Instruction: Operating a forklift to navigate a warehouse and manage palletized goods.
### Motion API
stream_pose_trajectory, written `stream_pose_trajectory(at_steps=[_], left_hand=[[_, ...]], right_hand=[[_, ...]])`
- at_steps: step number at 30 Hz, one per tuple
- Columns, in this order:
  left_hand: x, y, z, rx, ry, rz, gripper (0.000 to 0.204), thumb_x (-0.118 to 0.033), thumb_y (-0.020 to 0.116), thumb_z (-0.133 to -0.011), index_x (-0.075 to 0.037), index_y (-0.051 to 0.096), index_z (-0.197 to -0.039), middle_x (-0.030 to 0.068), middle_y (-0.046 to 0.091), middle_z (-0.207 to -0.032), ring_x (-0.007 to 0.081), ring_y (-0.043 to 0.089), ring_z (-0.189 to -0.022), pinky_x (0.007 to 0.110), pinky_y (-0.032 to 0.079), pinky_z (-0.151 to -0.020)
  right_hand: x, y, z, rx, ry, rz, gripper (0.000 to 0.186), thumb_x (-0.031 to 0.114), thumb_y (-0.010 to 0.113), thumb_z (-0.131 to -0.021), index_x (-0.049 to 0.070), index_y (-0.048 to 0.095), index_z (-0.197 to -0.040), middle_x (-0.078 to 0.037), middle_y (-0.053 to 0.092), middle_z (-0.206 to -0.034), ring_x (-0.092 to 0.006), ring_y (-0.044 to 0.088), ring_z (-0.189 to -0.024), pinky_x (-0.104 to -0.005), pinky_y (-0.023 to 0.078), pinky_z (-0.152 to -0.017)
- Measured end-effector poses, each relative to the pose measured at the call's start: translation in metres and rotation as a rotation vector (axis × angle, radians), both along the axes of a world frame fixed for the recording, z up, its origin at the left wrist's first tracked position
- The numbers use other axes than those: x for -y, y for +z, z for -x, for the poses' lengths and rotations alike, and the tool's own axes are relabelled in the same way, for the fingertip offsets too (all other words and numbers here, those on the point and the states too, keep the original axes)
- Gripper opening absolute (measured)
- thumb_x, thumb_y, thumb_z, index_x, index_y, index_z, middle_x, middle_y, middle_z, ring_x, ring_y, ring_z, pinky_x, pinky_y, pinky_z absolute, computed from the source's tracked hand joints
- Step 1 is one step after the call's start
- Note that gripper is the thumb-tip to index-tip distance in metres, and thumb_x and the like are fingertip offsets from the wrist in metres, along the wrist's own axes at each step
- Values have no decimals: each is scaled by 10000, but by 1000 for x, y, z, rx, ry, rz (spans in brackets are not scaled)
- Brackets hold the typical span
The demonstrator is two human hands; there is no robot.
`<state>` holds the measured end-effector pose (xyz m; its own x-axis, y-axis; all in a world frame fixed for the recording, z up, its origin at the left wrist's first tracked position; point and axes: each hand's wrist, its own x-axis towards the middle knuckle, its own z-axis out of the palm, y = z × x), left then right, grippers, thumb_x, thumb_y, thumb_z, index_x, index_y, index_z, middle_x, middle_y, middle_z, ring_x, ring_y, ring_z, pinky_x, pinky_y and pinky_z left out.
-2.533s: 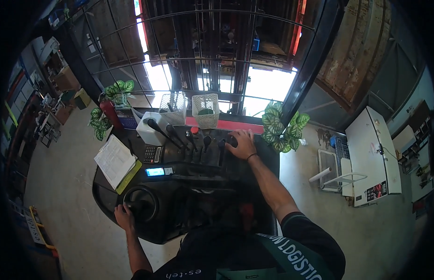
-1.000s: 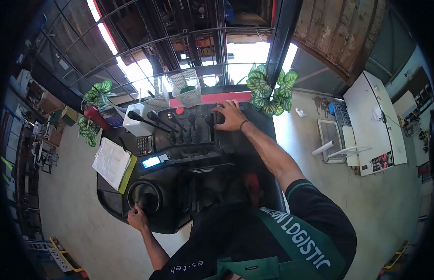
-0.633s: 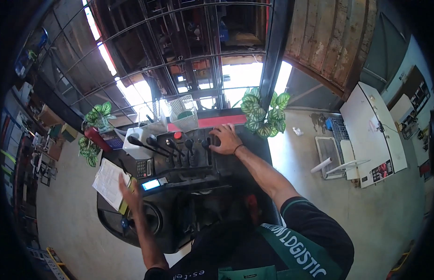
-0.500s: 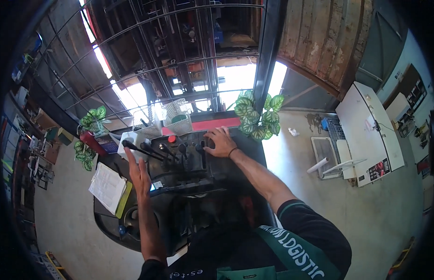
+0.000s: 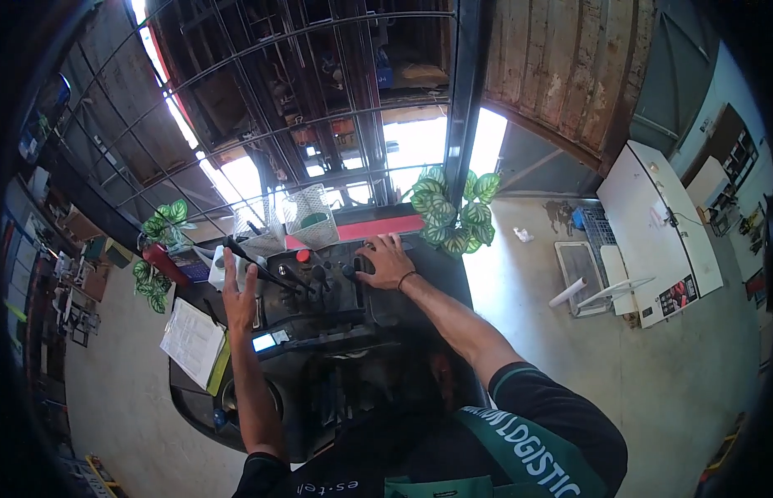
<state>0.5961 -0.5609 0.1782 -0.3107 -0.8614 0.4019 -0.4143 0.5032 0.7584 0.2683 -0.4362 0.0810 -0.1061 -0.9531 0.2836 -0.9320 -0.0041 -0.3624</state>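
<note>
One knob (image 5: 349,270) beside right grip (image 5: 386,263)

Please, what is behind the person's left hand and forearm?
The left hand partly covers the white container and calculator; the forearm crosses the steering wheel, partly visible near a blue knob. The covered parts cannot be seen.

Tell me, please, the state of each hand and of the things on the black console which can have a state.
Left hand: open, fingers extended beside the long black lever; contact unclear.
Right hand: fingers bent at the rightmost lever; firmness of grip hidden.
Display: lit.
Papers: stacked on the yellow-green clipboard.
Right mesh basket: holds something green.
Red button: too small to tell whether pressed.
Blue knob: no hand on it.
</note>
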Motion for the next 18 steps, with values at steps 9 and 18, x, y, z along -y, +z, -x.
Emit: stream_pose_trajectory(at_steps=[9,18], left_hand=[[5,2,-22,12,-64,5,883,-420,712,-893,-53,280,-1569,190,269,-1627,295,264,-1506,391,226,-1202],[1,12,-11,62,-75,-10,952,-394,815,-790,-42,348,-1541,215,291,-1612,330,281,-1498,412,241,-1202]], right_hand=[[1,0,-9,1,9,-2,531,550,681,-839,201,665,-1239,-141,492,-1386,-333,375,-1370,-564,148,-1196],[-2,-7,6,-32,1,37,478,537,680,-854,211,678,-1203,-125,503,-1340,-321,364,-1366,-563,147,-1191]])
